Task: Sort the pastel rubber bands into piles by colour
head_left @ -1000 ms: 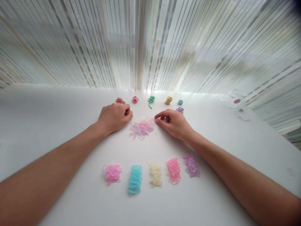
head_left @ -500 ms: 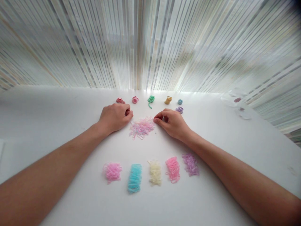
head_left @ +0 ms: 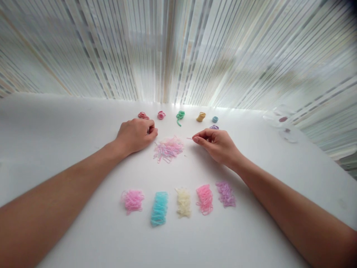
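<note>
A loose heap of pastel pink and lilac rubber bands (head_left: 169, 149) lies on the white table between my hands. My right hand (head_left: 216, 145) is right of the heap, thumb and forefinger pinching a thin pink rubber band (head_left: 189, 138) whose end sticks out to the left. My left hand (head_left: 137, 133) rests curled at the heap's upper left, thumb against the bent fingers; whatever it may hold is hidden. Nearer to me lie bundled bands: light pink (head_left: 133, 201), blue (head_left: 160, 209), cream (head_left: 183, 203), deeper pink (head_left: 204, 199) and purple (head_left: 225, 194).
Along the far side sit small coils: red (head_left: 143, 115), pink (head_left: 161, 115), green (head_left: 180, 115), gold (head_left: 201, 117), blue (head_left: 215, 119) and purple (head_left: 214, 127). A clear plastic object (head_left: 283, 120) stands at the right. Behind the table hangs a striped curtain (head_left: 167, 52).
My right hand has moved right, away from the heap's edge, with a pink rubber band now showing in its pinch. My left hand stays curled in nearly the same place.
</note>
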`<state>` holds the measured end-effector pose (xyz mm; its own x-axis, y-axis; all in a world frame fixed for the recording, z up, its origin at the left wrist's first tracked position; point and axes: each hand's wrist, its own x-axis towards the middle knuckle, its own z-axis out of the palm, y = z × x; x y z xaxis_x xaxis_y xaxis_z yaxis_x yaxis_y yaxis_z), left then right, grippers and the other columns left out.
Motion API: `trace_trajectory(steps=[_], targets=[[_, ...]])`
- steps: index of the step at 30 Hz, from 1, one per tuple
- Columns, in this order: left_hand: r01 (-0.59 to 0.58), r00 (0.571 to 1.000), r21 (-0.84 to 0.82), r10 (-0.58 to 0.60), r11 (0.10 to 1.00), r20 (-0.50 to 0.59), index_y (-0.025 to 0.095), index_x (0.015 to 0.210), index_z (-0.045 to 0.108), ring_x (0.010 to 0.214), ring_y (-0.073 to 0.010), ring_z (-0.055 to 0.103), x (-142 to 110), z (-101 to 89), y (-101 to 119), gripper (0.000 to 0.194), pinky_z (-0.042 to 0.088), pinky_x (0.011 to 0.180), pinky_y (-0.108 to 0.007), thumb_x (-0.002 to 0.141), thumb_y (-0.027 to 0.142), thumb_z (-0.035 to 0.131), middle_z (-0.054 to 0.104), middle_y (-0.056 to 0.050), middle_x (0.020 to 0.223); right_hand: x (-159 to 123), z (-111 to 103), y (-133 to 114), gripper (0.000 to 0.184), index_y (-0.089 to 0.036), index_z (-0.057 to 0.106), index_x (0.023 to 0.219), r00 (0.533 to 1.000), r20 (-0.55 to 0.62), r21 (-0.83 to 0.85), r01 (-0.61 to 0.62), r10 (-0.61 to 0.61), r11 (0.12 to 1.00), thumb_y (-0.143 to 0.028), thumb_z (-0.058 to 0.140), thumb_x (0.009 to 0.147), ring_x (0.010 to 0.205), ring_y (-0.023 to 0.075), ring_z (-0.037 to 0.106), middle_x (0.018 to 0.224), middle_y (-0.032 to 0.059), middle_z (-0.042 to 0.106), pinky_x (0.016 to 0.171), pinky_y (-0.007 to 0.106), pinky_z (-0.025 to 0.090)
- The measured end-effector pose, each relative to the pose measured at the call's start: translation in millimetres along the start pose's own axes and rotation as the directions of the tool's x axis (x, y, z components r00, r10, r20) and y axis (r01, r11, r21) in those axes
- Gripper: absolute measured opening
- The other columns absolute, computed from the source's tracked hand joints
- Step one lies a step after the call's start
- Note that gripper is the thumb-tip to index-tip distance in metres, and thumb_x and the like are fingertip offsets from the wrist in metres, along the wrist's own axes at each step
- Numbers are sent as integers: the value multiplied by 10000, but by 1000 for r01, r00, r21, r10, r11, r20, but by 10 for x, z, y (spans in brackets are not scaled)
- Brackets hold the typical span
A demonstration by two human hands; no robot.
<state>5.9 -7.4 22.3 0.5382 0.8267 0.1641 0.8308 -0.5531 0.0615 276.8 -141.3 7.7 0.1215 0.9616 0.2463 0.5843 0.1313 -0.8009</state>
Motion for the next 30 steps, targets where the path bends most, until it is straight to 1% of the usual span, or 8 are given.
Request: trace_trajectory(steps=[4, 8, 12, 15, 19, 25, 28, 30], targets=[[26, 1000, 18, -26, 1000, 16, 232, 872, 686, 955, -314, 755, 15, -16, 11, 335, 463, 759, -368, 972, 471, 474, 817, -84, 1006, -126, -272, -181, 343, -190, 867, 902, 1000, -9, -39, 1, -2, 999, -528, 813, 912, 729, 193, 613, 817, 68, 785, 691, 361, 455], [38, 999, 36, -39, 999, 23, 239, 928, 735, 1003, -316, 755, 29, -23, 15, 363, 506, 848, -367, 964, 490, 475, 820, -93, 1021, -296, -599, -358, 327, -214, 880, 903, 998, 59, -57, 30, -26, 998, -540, 851, 917, 781, 208, 637, 844, 67, 790, 729, 378, 460], [39, 998, 52, -41, 998, 38, 241, 925, 723, 986, -329, 740, 28, -39, 18, 394, 507, 840, -396, 976, 510, 441, 798, -110, 1007, -536, -816, -280, 311, -227, 881, 918, 990, 142, 21, -17, 14, 1000, -537, 867, 932, 796, 212, 664, 866, 74, 793, 725, 368, 485], [22, 998, 73, -26, 997, 54, 241, 895, 657, 947, -336, 716, 21, -60, 19, 390, 464, 770, -406, 989, 518, 399, 770, -110, 993, -675, -886, -134, 264, -215, 868, 897, 961, 278, 54, -35, 19, 998, -472, 863, 960, 765, 190, 671, 851, 68, 781, 698, 339, 500], [31, 998, 113, -38, 993, 60, 245, 858, 581, 919, -339, 701, 29, -65, 8, 380, 390, 717, -390, 983, 535, 371, 743, -103, 973, -726, -939, -74, 231, -187, 861, 894, 884, 467, 48, 4, -26, 999, -395, 839, 994, 737, 170, 672, 833, 72, 781, 661, 306, 508], [46, 997, 160, -54, 986, 48, 240, 894, 613, 874, -310, 673, 45, -55, 3, 393, 341, 697, -372, 973, 536, 367, 743, -100, 980, -722, -974, -150, 205, -180, 884, 944, 803, 594, 52, 36, -59, 998, -352, 807, 1026, 733, 159, 678, 874, 82, 793, 630, 280, 504], [45, 998, 166, -53, 985, 45, 227, 945, 648, 868, -298, 662, 40, -64, -3, 389, 341, 702, -362, 982, 514, 389, 750, -105, 1000, -738, -967, -175, 187, -198, 899, 967, 782, 622, 39, 33, -50, 999, -344, 801, 1031, 721, 154, 678, 877, 69, 790, 647, 279, 517], [43, 998, 165, -50, 985, 41, 223, 949, 653, 874, -308, 664, 39, -62, -13, 390, 362, 715, -366, 988, 512, 394, 748, -111, 1004, -744, -964, -185, 175, -207, 904, 971, 781, 621, 34, 46, -57, 998, -336, 802, 1029, 700, 145, 663, 871, 60, 786, 634, 272, 510]])
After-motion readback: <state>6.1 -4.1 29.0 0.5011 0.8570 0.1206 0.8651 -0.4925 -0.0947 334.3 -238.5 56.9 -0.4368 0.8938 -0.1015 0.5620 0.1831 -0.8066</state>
